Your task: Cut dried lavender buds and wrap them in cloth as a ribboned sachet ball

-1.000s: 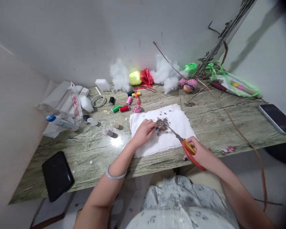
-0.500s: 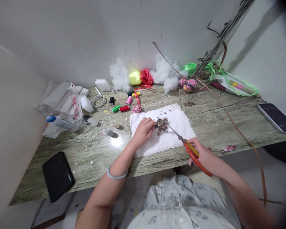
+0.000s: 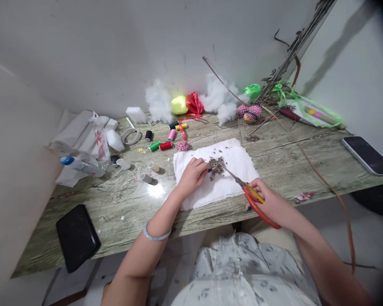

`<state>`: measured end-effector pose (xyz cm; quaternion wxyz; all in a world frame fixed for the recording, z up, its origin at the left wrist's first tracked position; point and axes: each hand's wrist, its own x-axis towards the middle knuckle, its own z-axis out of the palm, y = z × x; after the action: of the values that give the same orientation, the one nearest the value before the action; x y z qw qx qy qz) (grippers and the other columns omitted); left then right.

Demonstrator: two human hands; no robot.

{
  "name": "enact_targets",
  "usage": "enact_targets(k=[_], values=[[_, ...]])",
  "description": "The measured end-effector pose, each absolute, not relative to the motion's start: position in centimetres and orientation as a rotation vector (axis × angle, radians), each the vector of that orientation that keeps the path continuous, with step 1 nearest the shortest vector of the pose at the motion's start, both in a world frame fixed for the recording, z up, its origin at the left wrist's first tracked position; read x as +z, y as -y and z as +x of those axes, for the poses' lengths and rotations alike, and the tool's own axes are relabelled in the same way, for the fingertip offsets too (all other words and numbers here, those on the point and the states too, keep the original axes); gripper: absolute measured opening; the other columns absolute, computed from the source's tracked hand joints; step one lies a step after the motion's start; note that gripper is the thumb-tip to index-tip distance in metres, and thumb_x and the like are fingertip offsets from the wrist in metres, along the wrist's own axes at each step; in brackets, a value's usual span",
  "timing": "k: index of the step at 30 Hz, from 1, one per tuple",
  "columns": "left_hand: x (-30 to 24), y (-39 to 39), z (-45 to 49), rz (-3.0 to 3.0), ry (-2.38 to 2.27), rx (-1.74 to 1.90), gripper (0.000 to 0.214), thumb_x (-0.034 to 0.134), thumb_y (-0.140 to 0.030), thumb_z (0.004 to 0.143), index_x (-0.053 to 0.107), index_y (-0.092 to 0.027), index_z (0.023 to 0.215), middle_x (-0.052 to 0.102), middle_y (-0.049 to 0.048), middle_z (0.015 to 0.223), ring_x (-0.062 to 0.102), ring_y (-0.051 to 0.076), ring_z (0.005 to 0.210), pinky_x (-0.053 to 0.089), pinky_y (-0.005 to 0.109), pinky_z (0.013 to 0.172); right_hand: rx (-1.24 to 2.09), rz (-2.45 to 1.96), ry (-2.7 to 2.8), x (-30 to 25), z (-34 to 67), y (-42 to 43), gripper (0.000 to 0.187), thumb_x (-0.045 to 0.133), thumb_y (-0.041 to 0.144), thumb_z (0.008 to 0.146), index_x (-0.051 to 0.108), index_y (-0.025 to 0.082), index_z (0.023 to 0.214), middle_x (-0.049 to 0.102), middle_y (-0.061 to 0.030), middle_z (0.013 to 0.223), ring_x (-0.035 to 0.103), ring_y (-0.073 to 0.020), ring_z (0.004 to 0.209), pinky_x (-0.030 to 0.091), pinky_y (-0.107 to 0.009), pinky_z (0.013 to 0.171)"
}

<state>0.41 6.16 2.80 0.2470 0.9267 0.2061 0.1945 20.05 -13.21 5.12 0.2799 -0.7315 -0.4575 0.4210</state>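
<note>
A small heap of brown dried plant bits (image 3: 217,166) lies on a white cloth (image 3: 210,192) with crumbs scattered around it. At the heap's left edge, my left hand (image 3: 194,175) rests with curled, closed fingers; what they pinch, if anything, is hidden. My right hand (image 3: 266,197) grips red and yellow scissors (image 3: 255,205) by the handles, beyond the cloth's right edge. The scissors' metal blades point left over the cloth, and their tips reach into the heap's right side. The blades look nearly closed.
Several thread spools (image 3: 166,145), a tape roll (image 3: 130,136) and white fluffy stuffing (image 3: 159,102) lie behind. A blue-capped bottle (image 3: 83,166) and black phone-like slab (image 3: 78,238) are left. Dry stalks (image 3: 284,63), a long bent twig (image 3: 319,172) and a phone (image 3: 368,155) are right.
My right hand has moved slightly left with the scissors, bringing the blade tips from beside the heap into it. My left hand has stayed at the heap's edge.
</note>
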Motion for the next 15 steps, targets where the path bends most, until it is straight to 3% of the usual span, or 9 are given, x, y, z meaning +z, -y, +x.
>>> enact_targets(k=[8, 15], values=[[2.8, -6.2, 0.5, 2.551, -0.538, 0.512, 0.02, 0.037, -0.02, 0.093, 0.056, -0.019, 0.088, 0.055, 0.0067, 0.085, 0.044, 0.021, 0.083, 0.036, 0.034, 0.076, 0.993, -2.09, 1.366, 4.3, 21.1, 13.6, 0.019, 0.051, 0.043, 0.083, 0.042, 0.026, 0.084, 0.066, 0.0013, 0.08, 0.063, -0.0176, 0.071, 0.046, -0.027, 0.065], [2.7, -6.0, 0.6, 2.57, -0.517, 0.501, 0.02, 0.037, -0.019, 0.093, 0.057, -0.018, 0.09, 0.055, 0.0068, 0.088, 0.044, 0.02, 0.084, 0.036, 0.034, 0.077, 1.071, -2.121, 1.293, 4.2, 20.7, 14.6, 0.033, 0.062, 0.034, 0.072, 0.04, 0.026, 0.095, 0.07, 0.0003, 0.078, 0.066, -0.0206, 0.069, 0.047, -0.03, 0.065]])
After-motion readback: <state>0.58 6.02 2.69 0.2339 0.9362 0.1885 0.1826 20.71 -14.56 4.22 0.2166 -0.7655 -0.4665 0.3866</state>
